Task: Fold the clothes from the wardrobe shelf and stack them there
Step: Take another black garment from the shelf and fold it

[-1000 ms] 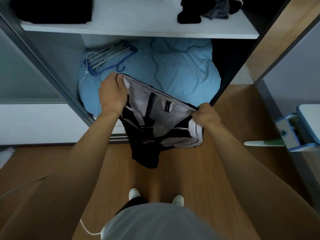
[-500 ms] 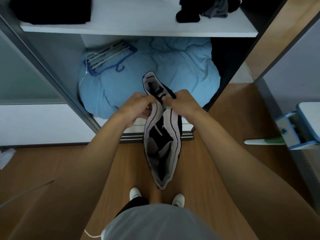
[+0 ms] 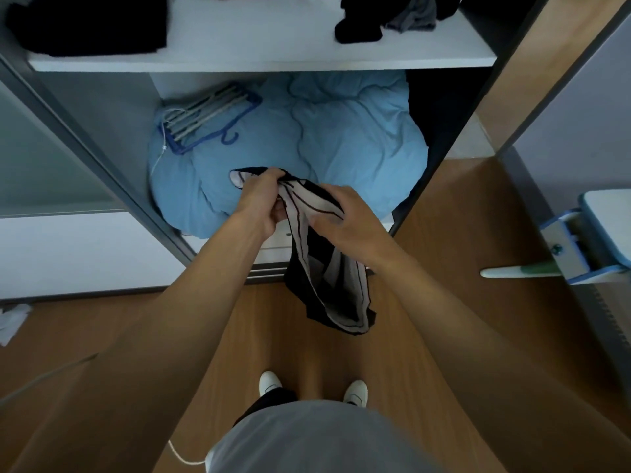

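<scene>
Fingers [image 3: 271, 180] of the left hand [image 3: 261, 204] curl round the upper edge of a black garment with pale grey lining [image 3: 327, 288], and the right hand [image 3: 345, 216], just beside it at 3 o'clock, pinches the same edge, so both hands hold the cloth close together in mid-air in front of the open wardrobe; the wooden floor [image 3: 273, 353] fills the lower half of the view, from 3 o'clock round to 9 o'clock; a puffy light blue duvet [image 3: 341, 138] sits in the lower compartment at 12 o'clock from the hands; the white wardrobe shelf [image 3: 266, 46] runs across the top of the view above it; the garment hangs from the hands towards 5 o'clock, doubled lengthwise, its lower end clear of the floor; a neat black pile [image 3: 88, 25] lies on the shelf at 11 o'clock, and a loose heap of dark and grey clothes [image 3: 375, 18] lies on the same shelf at 1 o'clock, well apart from the pile; a white and blue appliance [image 3: 597, 240] stands at 3 o'clock; a bundle of hangers [image 3: 208, 114] rests on the duvet at 11 o'clock from the hands; two white shoes [image 3: 269, 384] show at 6 o'clock; a crumpled white scrap [image 3: 12, 320] lies on the floor at 9 o'clock.
</scene>
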Demonstrator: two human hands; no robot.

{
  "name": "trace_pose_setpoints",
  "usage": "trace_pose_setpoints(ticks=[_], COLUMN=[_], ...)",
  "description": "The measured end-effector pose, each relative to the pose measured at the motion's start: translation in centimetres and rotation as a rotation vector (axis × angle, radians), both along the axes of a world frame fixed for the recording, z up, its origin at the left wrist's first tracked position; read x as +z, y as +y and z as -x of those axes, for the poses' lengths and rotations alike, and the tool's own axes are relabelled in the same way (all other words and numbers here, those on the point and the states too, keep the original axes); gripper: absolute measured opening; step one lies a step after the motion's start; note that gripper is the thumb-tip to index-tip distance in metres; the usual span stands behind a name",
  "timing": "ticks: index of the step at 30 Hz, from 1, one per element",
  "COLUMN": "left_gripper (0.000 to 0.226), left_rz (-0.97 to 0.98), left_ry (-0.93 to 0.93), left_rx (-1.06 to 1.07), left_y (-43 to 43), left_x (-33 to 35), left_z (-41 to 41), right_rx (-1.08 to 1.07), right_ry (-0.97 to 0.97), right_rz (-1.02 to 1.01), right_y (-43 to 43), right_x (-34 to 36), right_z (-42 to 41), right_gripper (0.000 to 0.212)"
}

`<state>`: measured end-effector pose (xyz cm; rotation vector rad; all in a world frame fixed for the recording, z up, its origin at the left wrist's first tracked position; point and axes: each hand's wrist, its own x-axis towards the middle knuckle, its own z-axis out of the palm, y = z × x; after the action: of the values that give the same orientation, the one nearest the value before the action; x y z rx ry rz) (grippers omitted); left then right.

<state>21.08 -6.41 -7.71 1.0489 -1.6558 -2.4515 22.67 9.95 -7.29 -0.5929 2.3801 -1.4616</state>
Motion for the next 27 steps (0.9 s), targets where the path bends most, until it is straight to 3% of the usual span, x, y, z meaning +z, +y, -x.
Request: trace_pose_setpoints(ticks=[2,6,8,10,12,14,15,18,23,25,27], left_gripper=[0.019,0.01,0.011,0.012,0.012,0.013,0.014,0.018,0.047,0.043,0.03], left_rz=[-0.015,0.004,-0.032,-0.063,-0.052,-0.048,-0.042,0.123,0.832,0.817,0.649], left_ry=[0.036,0.069,0.071,0.079,0.082,0.1,0.111,0.062,-0.293,-0.311,-0.256], left_rx=[0.074,0.184,0.243,0.28,0.281,0.274,0.269,0.243,-0.047,-0.07,0.021], left_y=[-0.1,0.3,0.7,1.0,1.0,0.7,0.3,-2.5,-7.8,-8.4,-8.7], left_x=[0.3,1.0,1.5,2.1,2.5,2.8,2.9,2.4,-1.4,-2.7,-3.4], left_z=[0.5,1.1,1.3,1.6,1.9,2.0,2.1,2.0,-0.3,-0.5,0.0], right_rx=[-0.079,-0.162,-0.215,-0.249,-0.267,-0.269,-0.264,-0.19,0.227,0.361,0.49], right_ry=[-0.005,0.043,0.142,0.269,0.387,0.365,0.323,0.38,0.605,0.627,0.604], right_rz=[-0.051,-0.229,-0.198,-0.19,-0.329,-0.487,-0.534,-0.509,-0.749,-0.886,-0.968], right_y=[0.7,1.1,0.3,-0.6,-1.0,-0.8,-0.4,1.7,2.6,1.6,0.9], right_x=[-1.4,-3.7,-4.5,-5.1,-5.6,-5.8,-5.8,-4.4,0.1,0.8,0.8], right_z=[-1.1,-3.2,-3.8,-3.8,-2.9,-1.6,-0.8,0.9,3.0,3.5,3.4], right_gripper=[0.063,0.114,0.121,0.105,0.069,0.034,0.028,0.029,0.038,0.04,0.039])
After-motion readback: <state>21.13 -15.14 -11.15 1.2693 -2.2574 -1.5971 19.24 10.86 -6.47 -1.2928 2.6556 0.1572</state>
